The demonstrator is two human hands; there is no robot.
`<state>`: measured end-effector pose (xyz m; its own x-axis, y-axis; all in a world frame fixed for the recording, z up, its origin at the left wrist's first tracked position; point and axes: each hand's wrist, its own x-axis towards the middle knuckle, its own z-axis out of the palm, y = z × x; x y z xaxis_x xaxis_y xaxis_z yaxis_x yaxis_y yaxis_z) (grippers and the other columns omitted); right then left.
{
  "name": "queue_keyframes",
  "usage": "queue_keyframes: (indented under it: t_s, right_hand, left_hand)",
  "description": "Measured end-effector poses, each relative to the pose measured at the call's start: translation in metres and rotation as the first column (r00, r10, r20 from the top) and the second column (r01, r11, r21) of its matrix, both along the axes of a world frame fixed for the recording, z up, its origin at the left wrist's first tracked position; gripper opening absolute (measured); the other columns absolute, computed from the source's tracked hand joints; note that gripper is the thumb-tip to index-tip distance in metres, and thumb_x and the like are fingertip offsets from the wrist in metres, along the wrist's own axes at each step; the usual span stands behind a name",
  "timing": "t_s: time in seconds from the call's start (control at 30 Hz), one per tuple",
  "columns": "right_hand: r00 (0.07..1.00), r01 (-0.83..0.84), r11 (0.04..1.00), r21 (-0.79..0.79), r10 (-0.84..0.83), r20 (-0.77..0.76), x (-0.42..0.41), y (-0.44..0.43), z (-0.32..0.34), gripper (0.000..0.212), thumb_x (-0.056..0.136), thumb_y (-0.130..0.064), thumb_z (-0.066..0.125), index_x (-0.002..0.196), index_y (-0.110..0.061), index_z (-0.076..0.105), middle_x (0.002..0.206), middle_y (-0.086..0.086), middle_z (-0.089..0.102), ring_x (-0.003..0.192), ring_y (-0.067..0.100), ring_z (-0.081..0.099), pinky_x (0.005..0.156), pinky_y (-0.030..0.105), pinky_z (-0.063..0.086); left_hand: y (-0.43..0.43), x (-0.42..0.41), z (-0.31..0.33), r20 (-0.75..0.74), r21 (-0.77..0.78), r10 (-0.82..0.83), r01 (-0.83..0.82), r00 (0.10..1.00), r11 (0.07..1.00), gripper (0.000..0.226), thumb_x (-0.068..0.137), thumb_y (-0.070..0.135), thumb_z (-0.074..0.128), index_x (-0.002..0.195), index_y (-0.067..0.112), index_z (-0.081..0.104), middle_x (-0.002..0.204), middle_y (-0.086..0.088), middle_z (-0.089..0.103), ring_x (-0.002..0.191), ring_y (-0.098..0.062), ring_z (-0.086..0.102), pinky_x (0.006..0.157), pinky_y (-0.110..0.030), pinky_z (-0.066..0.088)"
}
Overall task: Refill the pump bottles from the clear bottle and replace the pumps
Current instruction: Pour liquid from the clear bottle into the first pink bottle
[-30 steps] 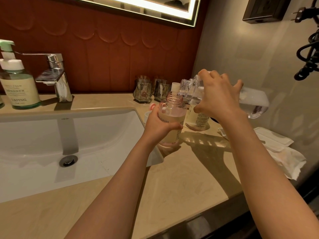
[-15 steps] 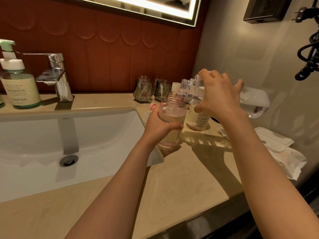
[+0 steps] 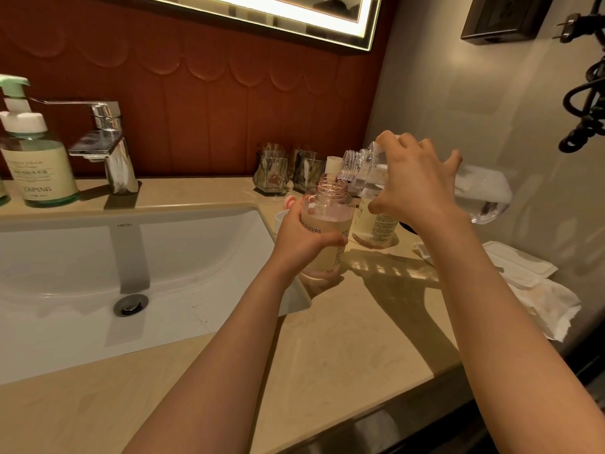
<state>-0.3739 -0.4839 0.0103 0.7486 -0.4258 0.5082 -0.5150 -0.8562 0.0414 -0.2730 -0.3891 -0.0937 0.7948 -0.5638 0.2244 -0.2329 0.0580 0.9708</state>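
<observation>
My left fingers [image 3: 322, 240] curl round the uncapped pink pump bottle [image 3: 327, 217], my right fingers [image 3: 406, 149] grip the tilted clear bottle [image 3: 481, 194], mouth at its neck, over the beige worktop [image 3: 343, 339] beside the white sink [image 3: 131, 273], below a lit mirror [image 3: 294, 11].

Dark red scalloped wall panel [image 3: 203, 103] up top, glowing backlit mirror [image 3: 311, 18] above it — beige stone countertop [image 3: 343, 355] below, white rectangular sink [image 3: 82, 257] left.

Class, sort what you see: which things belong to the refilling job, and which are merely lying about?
In the job: left hand, pink bottle, right hand, clear bottle, second bottle.
Lying about: tap, green soap bottle, glasses, tissues.
</observation>
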Motion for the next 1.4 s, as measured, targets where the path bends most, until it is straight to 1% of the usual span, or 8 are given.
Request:
queue_keyframes:
  t_s: [0.1, 0.27, 0.57, 0.73, 0.9, 1.1, 1.23, 1.4]
  right_hand:
    - [1.000, 0.001, 1.000, 0.013, -0.001, -0.001, 0.0002, 0.0001, -0.0002, 0.082, 0.069, -0.027, 0.079, 0.136, -0.023, 0.031, 0.135, 0.003, 0.041, 0.129, 0.028, 0.033, 0.106, 0.065, 0.018]
    - [1.000, -0.002, 1.000, 0.021, 0.002, -0.002, 0.0001, 0.0004, -0.0009, 0.083, 0.068, -0.027, 0.079, 0.136, -0.023, 0.031, 0.136, 0.003, 0.041, 0.129, 0.028, 0.033, 0.106, 0.065, 0.019]
    - [1.000, 0.000, 1.000, 0.018, 0.000, -0.005, -0.0004, 0.0013, 0.0019, 0.081, 0.068, -0.027, 0.080, 0.134, -0.023, 0.033, 0.134, 0.004, 0.042, 0.129, 0.028, 0.034, 0.106, 0.065, 0.018]
    - [1.000, -0.001, 1.000, 0.007, 0.001, -0.005, 0.0003, 0.0012, 0.0006, 0.081, 0.067, -0.027, 0.080, 0.134, -0.024, 0.033, 0.132, 0.003, 0.043, 0.128, 0.028, 0.034, 0.106, 0.065, 0.019]
    - [1.000, 0.003, 1.000, 0.005, -0.003, -0.007, 0.0004, 0.0000, 0.0011, 0.084, 0.068, -0.029, 0.080, 0.136, -0.024, 0.031, 0.135, 0.003, 0.042, 0.129, 0.028, 0.033, 0.106, 0.066, 0.019]
    - [1.000, 0.004, 1.000, 0.014, -0.005, 0.004, 0.0004, -0.0011, 0.0003, 0.081, 0.068, -0.028, 0.079, 0.134, -0.023, 0.033, 0.135, 0.003, 0.042, 0.129, 0.028, 0.033, 0.106, 0.065, 0.020]
    - [0.999, 0.007, 0.998, 0.060, -0.009, 0.033, 0.0006, -0.0012, -0.0026, 0.080, 0.067, -0.025, 0.079, 0.133, -0.023, 0.034, 0.139, 0.003, 0.039, 0.129, 0.029, 0.033, 0.106, 0.064, 0.018]
    - [0.998, 0.013, 0.995, 0.095, -0.018, 0.053, 0.0011, -0.0016, -0.0054, 0.080, 0.067, -0.027, 0.080, 0.132, -0.022, 0.034, 0.139, 0.003, 0.039, 0.128, 0.029, 0.034, 0.106, 0.063, 0.019]
  left_hand:
    - [0.0002, 0.0009, -0.0004, 0.003, 0.001, 0.002, -0.002, 1.000, 1.000, 0.091, 0.065, 0.014, 0.082, 0.142, 0.017, 0.032, 0.136, -0.003, 0.045, 0.121, -0.022, 0.046, 0.081, -0.026, 0.045]
    - [0.0000, 0.0020, -0.0011, 0.003, 0.004, 0.005, -0.005, 1.000, 1.000, 0.091, 0.064, 0.014, 0.082, 0.141, 0.017, 0.034, 0.135, -0.004, 0.045, 0.121, -0.023, 0.046, 0.091, -0.034, 0.047]
    - [-0.0002, 0.0017, -0.0009, 0.003, 0.012, 0.009, -0.009, 1.000, 1.000, 0.093, 0.063, 0.014, 0.082, 0.141, 0.017, 0.032, 0.138, -0.004, 0.044, 0.123, -0.024, 0.045, 0.096, -0.040, 0.046]
    - [0.0004, 0.0014, -0.0007, -0.006, 0.006, 0.000, 0.000, 1.000, 1.000, 0.093, 0.063, 0.013, 0.082, 0.141, 0.016, 0.032, 0.139, -0.004, 0.044, 0.124, -0.024, 0.045, 0.093, -0.036, 0.046]
    - [0.0006, 0.0014, -0.0006, -0.004, 0.006, 0.000, 0.000, 1.000, 1.000, 0.093, 0.064, 0.013, 0.082, 0.142, 0.016, 0.032, 0.140, -0.004, 0.043, 0.126, -0.024, 0.044, 0.097, -0.039, 0.046]
    - [-0.0002, 0.0021, -0.0012, -0.010, 0.005, 0.001, 0.000, 1.000, 1.000, 0.094, 0.064, 0.014, 0.082, 0.143, 0.017, 0.031, 0.138, -0.004, 0.045, 0.123, -0.024, 0.045, 0.097, -0.040, 0.046]
    - [-0.0005, 0.0022, -0.0018, -0.003, -0.005, -0.007, 0.007, 1.000, 1.000, 0.093, 0.063, 0.014, 0.082, 0.142, 0.018, 0.032, 0.137, -0.003, 0.044, 0.122, -0.022, 0.046, 0.089, -0.032, 0.047]
    - [-0.0004, 0.0030, -0.0024, -0.004, -0.008, -0.012, 0.012, 1.000, 1.000, 0.094, 0.064, 0.013, 0.082, 0.142, 0.017, 0.031, 0.137, -0.003, 0.044, 0.122, -0.023, 0.045, 0.088, -0.031, 0.046]
